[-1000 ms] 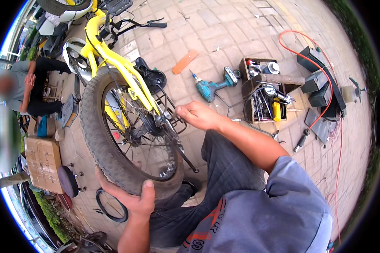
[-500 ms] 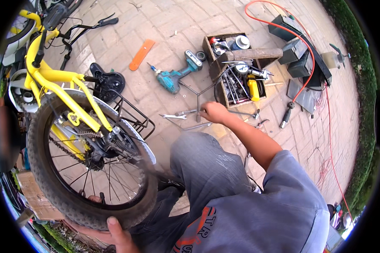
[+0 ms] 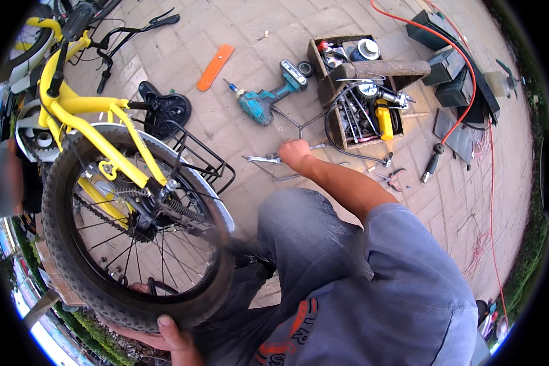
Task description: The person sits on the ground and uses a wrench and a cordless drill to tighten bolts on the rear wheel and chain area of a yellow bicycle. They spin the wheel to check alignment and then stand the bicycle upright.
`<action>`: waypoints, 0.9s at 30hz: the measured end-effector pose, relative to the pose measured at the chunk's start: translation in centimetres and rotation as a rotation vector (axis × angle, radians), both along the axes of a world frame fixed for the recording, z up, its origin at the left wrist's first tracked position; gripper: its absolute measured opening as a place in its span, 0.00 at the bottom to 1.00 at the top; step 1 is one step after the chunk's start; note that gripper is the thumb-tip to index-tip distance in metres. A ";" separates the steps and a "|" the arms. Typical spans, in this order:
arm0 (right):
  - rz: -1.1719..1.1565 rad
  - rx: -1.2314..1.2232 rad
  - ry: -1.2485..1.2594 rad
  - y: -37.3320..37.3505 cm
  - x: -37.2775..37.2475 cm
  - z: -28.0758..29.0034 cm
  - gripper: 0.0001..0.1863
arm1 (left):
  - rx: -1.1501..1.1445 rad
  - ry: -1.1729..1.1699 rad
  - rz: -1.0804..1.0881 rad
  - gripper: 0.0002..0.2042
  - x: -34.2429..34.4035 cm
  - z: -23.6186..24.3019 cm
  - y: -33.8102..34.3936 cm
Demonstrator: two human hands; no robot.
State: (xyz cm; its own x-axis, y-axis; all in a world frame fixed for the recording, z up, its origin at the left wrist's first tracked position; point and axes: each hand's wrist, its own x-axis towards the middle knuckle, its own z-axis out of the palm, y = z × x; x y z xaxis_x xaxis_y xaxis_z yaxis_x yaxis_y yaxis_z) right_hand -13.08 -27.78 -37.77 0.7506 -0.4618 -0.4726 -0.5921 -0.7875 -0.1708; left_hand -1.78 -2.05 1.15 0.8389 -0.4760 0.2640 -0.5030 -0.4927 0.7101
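My left hand (image 3: pixel 175 338) grips the bottom of the thick rear tyre (image 3: pixel 79 262) on a yellow bike (image 3: pixel 85 125), its thumb showing on the near side and some fingers partly hidden by the wheel. My right hand (image 3: pixel 294 152) reaches down right of the wheel, fingers curled on a silver wrench (image 3: pixel 264 158) lying among metal tools on the paving; its fingertips are partly hidden. A teal cordless drill (image 3: pixel 259 107) and an orange strip (image 3: pixel 215 67) lie beyond. A black saddle (image 3: pixel 171 110) rests near the black rack (image 3: pixel 198 161).
A wooden toolbox (image 3: pixel 329 82) of tools stands right of the drill. Dark block-like units (image 3: pixel 445 67), a red hose (image 3: pixel 473 91) and pliers (image 3: pixel 393 180) lie at the right. Another person (image 3: pixel 15 177) is partly visible at the left, beside cardboard (image 3: pixel 61 277).
My right hand has left the bike's rear and moved down to the wrenches, then slightly leftward. The view has turned, putting the bike lower left. My left hand still holds the tyre.
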 end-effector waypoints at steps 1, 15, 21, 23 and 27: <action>0.032 0.001 0.052 -0.2 0.5 0.0 0.10 | -0.025 -0.010 -0.003 0.53 0.2 -0.2 0.2; -0.629 0.593 -0.954 -5.2 1.0 21.4 0.07 | -0.355 0.238 -0.162 0.50 1.4 -0.1 0.7; -0.588 0.826 -1.418 -1.3 6.0 34.0 0.09 | -0.342 0.170 -0.216 0.51 1.7 -1.9 2.1; -0.497 0.941 -1.280 -0.8 6.7 35.4 0.10 | -0.378 0.242 -0.228 0.51 1.1 -2.1 2.4; -0.343 0.972 -1.082 -1.7 7.1 36.0 0.14 | -0.392 0.181 -0.321 0.52 1.5 -3.0 2.8</action>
State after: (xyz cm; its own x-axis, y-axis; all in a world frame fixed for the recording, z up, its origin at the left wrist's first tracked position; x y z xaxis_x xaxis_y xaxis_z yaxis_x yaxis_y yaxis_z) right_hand -5.95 -29.50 -1.78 0.8522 -0.5231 0.0091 0.0328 0.0361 -0.9988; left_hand -0.26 0.74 -1.83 0.7157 -0.6109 0.3384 -0.4374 -0.0143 0.8992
